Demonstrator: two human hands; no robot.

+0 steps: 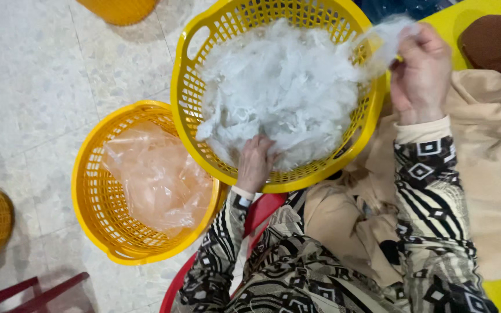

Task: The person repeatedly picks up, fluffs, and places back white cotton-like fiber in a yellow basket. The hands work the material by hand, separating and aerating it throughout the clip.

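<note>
Now I am seeing the left hand (pixel 255 163) pressing half-curled into the white fluffy material (pixel 279 87) filling the yellow basket (pixel 188 110), while the right hand (pixel 420 75) is pinching a tuft (pixel 385 36) above the rim.

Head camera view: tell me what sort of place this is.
Probably a home or small workshop floor used for hand-sorting. A speckled pale tiled floor, round yellow plastic mesh baskets, one heaped with white fluffy fibre and one lined with a clear plastic bag, and a low red plastic stool suggest it.
</note>
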